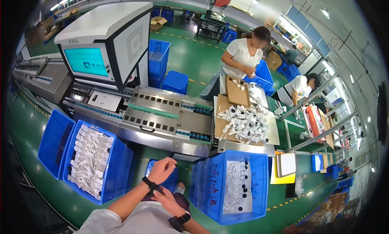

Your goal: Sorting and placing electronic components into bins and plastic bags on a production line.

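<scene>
My left hand [163, 169] is raised in front of my body, its fingers curled in loosely with nothing visible in them. Around that wrist sits a black wristband [150, 184]. My right hand [168, 201] reaches across to it, fingers closed at the band's edge. A black watch-like band [184, 218] is on my right wrist. To the left stands a blue bin [121, 169] filled with rows of white cabled devices [90, 159] with black round ends. On the right, another blue bin [210, 189] holds similar white cabled parts [235, 185].
Ahead runs a metal conveyor machine [156, 108] with a screened housing [105, 43]. A table at its right end bears a heap of white cabled parts [245, 122]. One co-worker [245, 57] stands behind it; another [300, 90] is farther right. A blue stool [175, 81] stands behind the conveyor.
</scene>
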A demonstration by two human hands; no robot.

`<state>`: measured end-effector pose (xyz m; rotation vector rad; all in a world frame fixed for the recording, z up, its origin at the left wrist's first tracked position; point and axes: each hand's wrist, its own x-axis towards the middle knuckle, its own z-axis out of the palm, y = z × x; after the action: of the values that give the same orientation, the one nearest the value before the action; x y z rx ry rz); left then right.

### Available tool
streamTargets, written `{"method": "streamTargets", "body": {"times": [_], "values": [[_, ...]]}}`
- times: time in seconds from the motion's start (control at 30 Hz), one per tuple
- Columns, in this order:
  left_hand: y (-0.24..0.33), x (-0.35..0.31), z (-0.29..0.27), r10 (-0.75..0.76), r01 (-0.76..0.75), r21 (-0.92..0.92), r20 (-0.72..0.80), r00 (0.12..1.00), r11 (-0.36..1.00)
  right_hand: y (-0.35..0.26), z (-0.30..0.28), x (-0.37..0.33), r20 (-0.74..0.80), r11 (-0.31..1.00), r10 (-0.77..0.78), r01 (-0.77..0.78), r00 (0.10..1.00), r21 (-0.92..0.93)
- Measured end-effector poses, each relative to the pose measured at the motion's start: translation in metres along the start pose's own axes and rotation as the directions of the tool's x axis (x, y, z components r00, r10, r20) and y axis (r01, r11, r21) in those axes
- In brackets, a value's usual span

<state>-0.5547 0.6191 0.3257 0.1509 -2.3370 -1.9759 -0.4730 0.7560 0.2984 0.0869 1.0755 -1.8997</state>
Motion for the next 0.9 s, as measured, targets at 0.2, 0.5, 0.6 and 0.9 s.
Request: {"method": "streamTargets", "body": {"times": [0.2, 0.5, 0.6, 0.9], "values": [[0.025, 0.004, 0.051, -0.026, 0.03, 0.116, -0.035, 0.999, 0.993, -0.023, -0.071, -0.002, 0.326, 0.981, 0.143, -0.091, 0.935, -0.169], [0.016, 0.002, 0.087, -0.133, 0.142, 0.151, -0.07, 0.989, 0.978, -0.07, -0.1, -0.012, 0.443, 0.971, 0.211, -0.135, 0.871, -0.198], [0.016, 0.011, 0.094, -0.124, 0.13, 0.15, -0.046, 0.991, 0.98, -0.073, -0.11, 0.001, 0.511, 0.943, 0.267, -0.112, 0.817, -0.314], [-0.001, 0.033, 0.069, -0.115, 0.098, 0.134, 0.128, 0.985, 0.986, -0.081, -0.089, 0.025, 0.397, 0.954, 0.184, -0.066, 0.899, -0.293]]}}
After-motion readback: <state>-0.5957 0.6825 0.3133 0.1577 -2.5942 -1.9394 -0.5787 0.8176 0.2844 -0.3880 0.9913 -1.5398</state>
